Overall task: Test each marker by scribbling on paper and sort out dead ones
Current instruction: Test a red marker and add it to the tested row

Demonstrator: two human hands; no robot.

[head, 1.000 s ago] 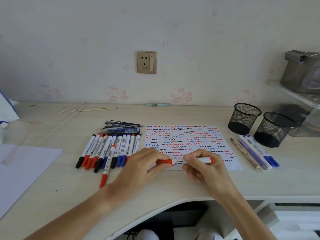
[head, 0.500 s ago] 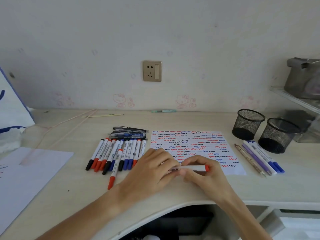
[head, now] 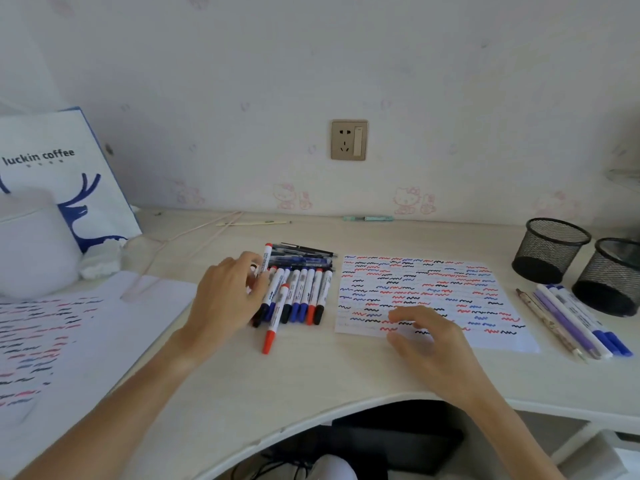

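Left hand (head: 231, 295) pinching a white marker (head: 266, 260) with a red end, holding it upright-tilted over the row of markers (head: 298, 295) lying side by side on the tabletop (head: 311, 372). One red-capped marker (head: 276, 318) sticking out nearer than the rest of the row. Behind the row, a few dark pens (head: 303, 254) lying crosswise. Right hand (head: 424, 337) hovering with fingers loosely spread and holding nothing, over the near edge of the scribble sheet (head: 429, 296), which is carrying rows of red, blue and black squiggles. Right of the sheet, a small group of pens and markers (head: 576, 320) lying beside two black mesh cups (head: 581, 263). At far left, a second scribbled sheet (head: 69, 327) and a white bag (head: 59, 168) reading "luckin coffee" with a blue deer. Print on the marker barrels too small to be reading.
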